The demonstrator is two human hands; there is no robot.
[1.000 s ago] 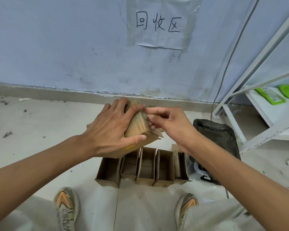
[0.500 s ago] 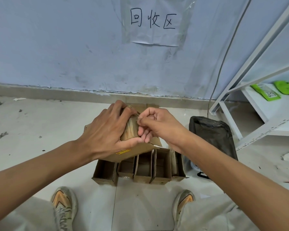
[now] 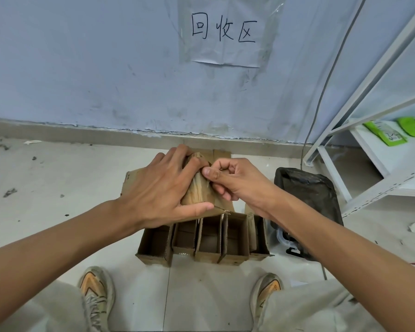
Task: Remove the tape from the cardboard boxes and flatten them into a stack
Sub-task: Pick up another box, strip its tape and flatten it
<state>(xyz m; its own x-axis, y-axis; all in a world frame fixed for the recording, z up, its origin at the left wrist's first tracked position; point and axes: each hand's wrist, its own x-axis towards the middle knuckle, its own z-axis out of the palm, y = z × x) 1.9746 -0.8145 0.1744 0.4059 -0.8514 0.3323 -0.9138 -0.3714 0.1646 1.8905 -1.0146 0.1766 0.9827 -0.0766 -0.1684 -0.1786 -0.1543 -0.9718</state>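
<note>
A small brown cardboard box (image 3: 198, 191) with glossy tape on its end is held above the floor. My left hand (image 3: 163, 188) grips it from the left, thumb under its lower edge. My right hand (image 3: 230, 179) touches the taped end, thumb and fingers pinched on the tape at the box's right edge. Under the box stands a row of several open cardboard boxes (image 3: 206, 243) on the floor. A flat piece of cardboard (image 3: 222, 154) lies behind my hands by the wall.
A black plastic bag (image 3: 307, 195) sits right of the boxes. A white metal shelf (image 3: 379, 164) with green packets (image 3: 388, 134) stands at the right. The blue wall carries a taped paper sign (image 3: 224, 32). My shoes (image 3: 95, 291) are near the bottom.
My right hand has gone from spread fingers at the box's end to a closed pinch on the tape. The box and left hand stayed roughly in place.
</note>
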